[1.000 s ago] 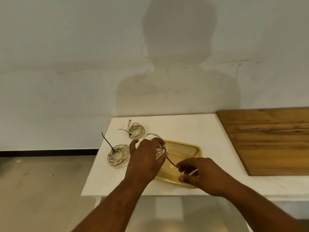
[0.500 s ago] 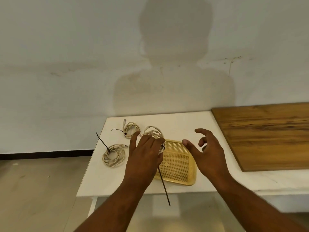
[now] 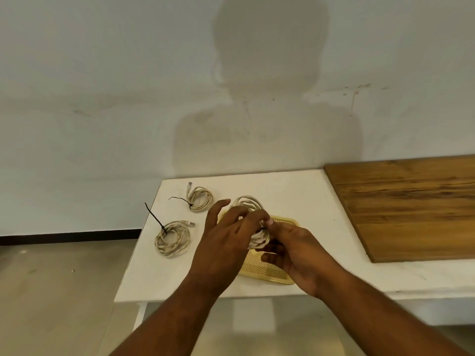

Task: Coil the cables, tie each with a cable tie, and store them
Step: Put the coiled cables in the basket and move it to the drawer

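Both hands meet over the yellow tray in the head view. The left hand (image 3: pixel 226 235) curls its fingers over the top of a pale cable coil (image 3: pixel 257 238), with the thumb sticking out toward the far side. The right hand (image 3: pixel 295 253) grips the same coil from the other side, its thumb pressed on top and its fingers curled beneath. A short piece of black cable tie (image 3: pixel 263 228) shows between the two thumbs; whether it is fastened cannot be told. The coil is held just above the perforated tray (image 3: pixel 267 272), and one loop rises past the fingers toward the wall.

The tray lies on the white tabletop (image 3: pixel 295 191), close to its near edge. To the left of the tray lie two more coils, apart from each other. The far tied coil (image 3: pixel 203 199) has a plug end pointing away and a black tie tail (image 3: pixel 178 199) sticking out to the left. The near tied coil (image 3: pixel 172 238) also has a plug at its top, and its tie tail (image 3: pixel 153 217) stands up and slants left.

A wooden board (image 3: pixel 406 206) covers the right part of the tabletop. The person's shadow (image 3: pixel 270 86) falls on the pale wall behind.
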